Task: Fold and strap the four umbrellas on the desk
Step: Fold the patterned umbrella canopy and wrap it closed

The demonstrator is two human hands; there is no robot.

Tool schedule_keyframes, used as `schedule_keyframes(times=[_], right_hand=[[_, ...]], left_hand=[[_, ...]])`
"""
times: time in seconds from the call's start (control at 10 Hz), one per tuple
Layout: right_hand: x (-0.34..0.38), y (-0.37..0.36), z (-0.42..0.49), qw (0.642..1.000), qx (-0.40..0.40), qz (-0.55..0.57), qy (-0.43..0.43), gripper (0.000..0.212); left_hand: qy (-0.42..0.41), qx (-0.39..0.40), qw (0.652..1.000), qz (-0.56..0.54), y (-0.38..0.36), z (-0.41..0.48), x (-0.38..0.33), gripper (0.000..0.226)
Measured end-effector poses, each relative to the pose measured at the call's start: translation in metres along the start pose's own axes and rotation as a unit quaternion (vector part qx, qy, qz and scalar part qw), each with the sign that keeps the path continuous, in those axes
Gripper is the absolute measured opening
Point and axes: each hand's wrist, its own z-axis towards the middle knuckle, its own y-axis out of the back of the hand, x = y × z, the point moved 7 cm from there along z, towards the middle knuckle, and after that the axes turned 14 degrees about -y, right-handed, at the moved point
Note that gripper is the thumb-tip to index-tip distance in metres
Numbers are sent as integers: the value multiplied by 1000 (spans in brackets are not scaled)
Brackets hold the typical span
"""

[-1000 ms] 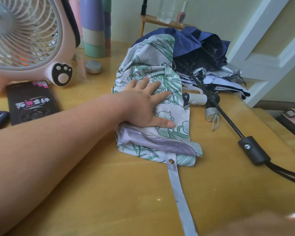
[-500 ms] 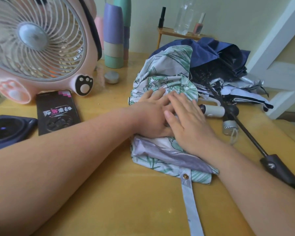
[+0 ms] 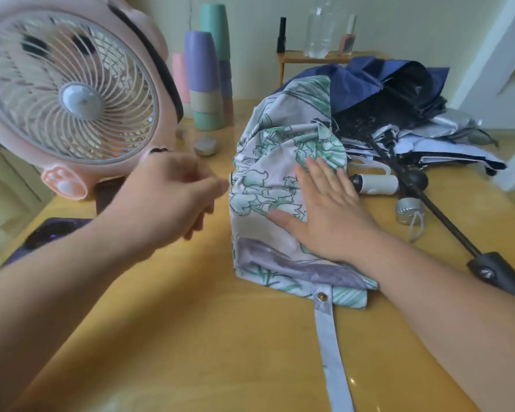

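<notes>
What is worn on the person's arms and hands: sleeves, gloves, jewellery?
Nothing visible: the left hand and right hand are bare, with no gloves, rings or watch, and no sleeves show up to the frame edge. The left hand is blurred.

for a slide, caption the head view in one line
Right hand presses the leaf-print umbrella flat on the desk; left hand hovers beside it.
</notes>
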Motion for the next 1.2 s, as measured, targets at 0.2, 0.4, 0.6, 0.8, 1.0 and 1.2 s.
schedule_keyframes(times=[0.2, 0.4, 0.6, 0.8, 1.0, 1.2], right_hand=[[2, 1, -1, 1000, 0, -8, 0, 104], [2, 1, -1, 1000, -4, -8, 4, 106], [1, 2, -1, 1000, -10, -3, 6, 105], [2, 0, 1, 1000, -14, -7, 6, 106], [1, -1, 2, 1000, -10, -7, 3, 105], [1, -1, 2, 1000, -13, -3, 3, 106]], left_hand=[[216, 126, 942, -225, -39, -76, 24, 31], [198, 99, 934, -278, -49, -63, 8, 17], [203, -3, 930, -307, -47, -49, 8, 15], [199, 7, 935, -293, -57, -60, 13, 18], [222, -42, 917, -329, -47, -60, 21, 17], [242, 10, 905, -349, -57, -56, 15, 13]])
